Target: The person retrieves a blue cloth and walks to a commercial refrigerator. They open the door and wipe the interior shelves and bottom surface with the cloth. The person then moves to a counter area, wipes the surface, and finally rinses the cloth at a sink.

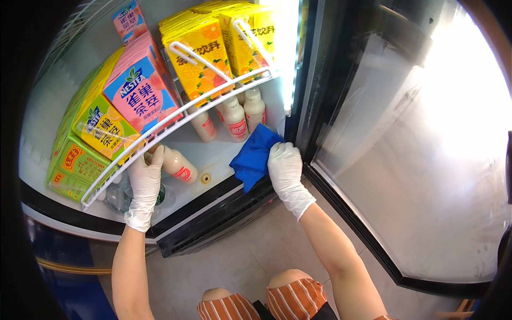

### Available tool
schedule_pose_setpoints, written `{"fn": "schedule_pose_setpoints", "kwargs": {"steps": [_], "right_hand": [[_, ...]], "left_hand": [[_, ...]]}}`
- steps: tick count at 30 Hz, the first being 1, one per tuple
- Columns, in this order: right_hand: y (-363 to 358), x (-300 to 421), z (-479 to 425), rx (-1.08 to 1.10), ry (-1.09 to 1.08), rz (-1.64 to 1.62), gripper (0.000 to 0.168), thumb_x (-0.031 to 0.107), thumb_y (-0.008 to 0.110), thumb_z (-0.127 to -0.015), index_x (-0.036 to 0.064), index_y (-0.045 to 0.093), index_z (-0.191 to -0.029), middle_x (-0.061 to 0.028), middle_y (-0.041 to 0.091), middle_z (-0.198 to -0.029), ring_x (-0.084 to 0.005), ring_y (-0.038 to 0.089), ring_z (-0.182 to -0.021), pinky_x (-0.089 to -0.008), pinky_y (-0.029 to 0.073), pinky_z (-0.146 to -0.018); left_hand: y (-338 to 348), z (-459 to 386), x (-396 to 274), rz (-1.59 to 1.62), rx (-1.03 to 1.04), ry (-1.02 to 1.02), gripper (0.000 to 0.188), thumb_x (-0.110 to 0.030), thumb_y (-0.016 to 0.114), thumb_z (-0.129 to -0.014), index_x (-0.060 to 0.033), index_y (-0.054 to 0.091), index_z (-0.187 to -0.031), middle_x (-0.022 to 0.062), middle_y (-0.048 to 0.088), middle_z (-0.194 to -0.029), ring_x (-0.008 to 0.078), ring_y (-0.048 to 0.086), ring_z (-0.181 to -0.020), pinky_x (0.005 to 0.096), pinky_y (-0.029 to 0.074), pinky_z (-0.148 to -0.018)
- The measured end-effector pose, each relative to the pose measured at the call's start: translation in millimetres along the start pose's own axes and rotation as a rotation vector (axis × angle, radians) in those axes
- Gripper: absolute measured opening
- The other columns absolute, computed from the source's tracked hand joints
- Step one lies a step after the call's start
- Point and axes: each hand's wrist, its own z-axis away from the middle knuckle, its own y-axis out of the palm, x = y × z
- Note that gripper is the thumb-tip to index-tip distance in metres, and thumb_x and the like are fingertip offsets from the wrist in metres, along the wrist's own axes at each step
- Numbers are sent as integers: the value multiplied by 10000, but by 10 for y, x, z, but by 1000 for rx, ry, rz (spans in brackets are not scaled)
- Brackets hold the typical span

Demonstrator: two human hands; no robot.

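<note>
My left hand (146,176), in a white glove, reaches under the front rail of a white wire shelf (212,97) in a refrigerated cabinet. Its fingers close at the neck of a cream-coloured drink bottle (181,165) with a red label, which leans; the cap is largely hidden. In my right hand (285,168), also gloved, is a bunched blue cloth (256,154). The cloth lies against the cabinet's front sill at the right corner and hangs partly over it. Behind it stand similar bottles (234,120), and clear plastic bottles (118,196) are partly hidden beside my left hand.
Yellow drink cartons (200,60), pink Nestea cartons (140,92) and green cartons (82,166) fill the shelf above my hands. A glass door (400,160) with a black frame stands open at right. A small drain hole (205,178) is in the cabinet floor.
</note>
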Motion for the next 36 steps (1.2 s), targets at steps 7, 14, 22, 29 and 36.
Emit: {"fn": "schedule_pose_setpoints", "kwargs": {"steps": [7, 14, 22, 29, 36], "right_hand": [[104, 186, 29, 71, 190, 76, 312, 128, 508, -801, -87, 594, -1011, -128, 615, -857, -209, 570, -789, -303, 473, -659], [-273, 424, 143, 116, 110, -86, 112, 98, 554, -752, 12, 596, -810, -91, 588, -729, -208, 560, -715, -292, 478, -604], [-443, 485, 58, 28, 135, -192, 164, 121, 546, -778, 22, 578, -903, -77, 569, -756, -211, 560, -739, -296, 493, -597], [33, 55, 84, 163, 196, 141, 174, 150, 540, -799, 40, 607, -917, -35, 569, -800, -163, 567, -777, -266, 489, -586], [2, 331, 98, 240, 348, -9, 84, 165, 599, -765, 86, 590, -792, -43, 559, -752, -174, 592, -761, -283, 522, -560]], "left_hand": [[39, -4, -2, 30, 2, 8, 179, -48, 649, -858, 3, 597, -1021, 26, 619, -864, 97, 570, -743, 248, 471, -709], [31, -23, 49, 202, -61, 56, 205, -99, 676, -856, 2, 582, -1009, -29, 537, -791, 53, 437, -642, 209, 392, -587], [61, 24, 0, 60, -38, 107, 200, -127, 689, -845, 10, 606, -965, -37, 471, -710, 65, 402, -614, 225, 382, -571], [56, -11, 46, 36, -6, 37, 188, -74, 660, -855, 7, 600, -1013, 0, 567, -829, 81, 509, -705, 233, 440, -666], [72, -21, 73, 21, 33, 3, 206, -51, 644, -860, 10, 589, -1048, 32, 625, -888, 94, 570, -749, 241, 472, -710]]}}
